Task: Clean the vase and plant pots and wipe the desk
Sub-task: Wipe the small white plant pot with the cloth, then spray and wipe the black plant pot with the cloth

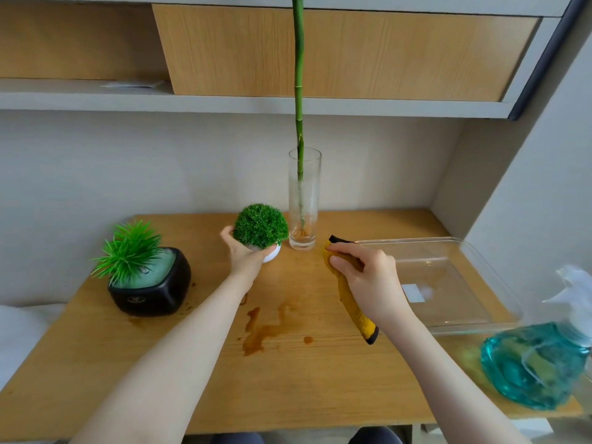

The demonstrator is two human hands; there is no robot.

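Observation:
My left hand (241, 254) grips a small white pot with a round green ball plant (260, 225), held near the back middle of the wooden desk (192, 363). My right hand (368, 280) is closed on a yellow cloth (352, 312) with dark edging, its end hanging down toward the desk. A tall clear glass vase (304, 200) with a long green bamboo stem stands just behind and between both hands. A black square pot (150, 290) with a spiky green plant sits at the left. Brown liquid stains (259, 331) mark the desk centre.
A clear plastic tray (448, 283) lies at the right. A spray bottle (538, 360) of blue liquid stands at the front right corner. A shelf and wooden cabinet (320, 52) hang above the desk. Walls close the back and right side.

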